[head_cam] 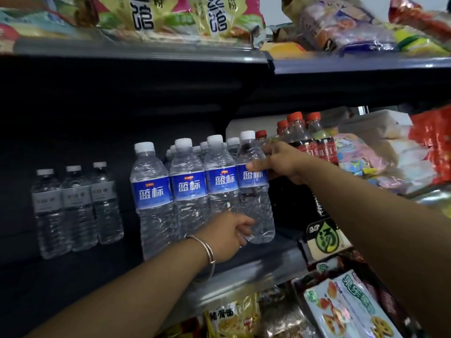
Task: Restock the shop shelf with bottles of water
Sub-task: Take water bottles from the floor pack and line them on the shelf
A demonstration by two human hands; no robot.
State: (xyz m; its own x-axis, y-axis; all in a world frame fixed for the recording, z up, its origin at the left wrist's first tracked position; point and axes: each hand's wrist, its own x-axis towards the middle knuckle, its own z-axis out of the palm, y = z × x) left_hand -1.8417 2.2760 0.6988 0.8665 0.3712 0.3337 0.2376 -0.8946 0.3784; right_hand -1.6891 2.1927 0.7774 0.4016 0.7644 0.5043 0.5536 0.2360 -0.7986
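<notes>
Bottle: the blue-label water bottle stands at centre frame, rightmost in the front row, base on the shelf. Long axis near vertical; white cap up, top leaning slightly toward the left of the frame.
Right hand: the right hand enters from the right edge and grips the bottle at its shoulder, just above the label. Thumb lies across the front at the label's top edge; fingers curl round the far side.
Left hand: the left hand enters from lower left and is at the bottle's lower body, near the base. Fingers are loosely curled against the plastic; whether they close round it cannot be told. A metal bangle sits on the wrist.
Row: three more blue-label bottles stand upright just left of the held one, touching side by side, caps up. More white caps show behind them.
Small bottles: three grey-label bottles stand upright at left of frame, apart from the row.
Cola: red-capped dark bottles stand just right of the held bottle, behind the right hand.
Upper shelf: snack packets along the top of frame.
Lower right: noodle packs and boxes.
</notes>
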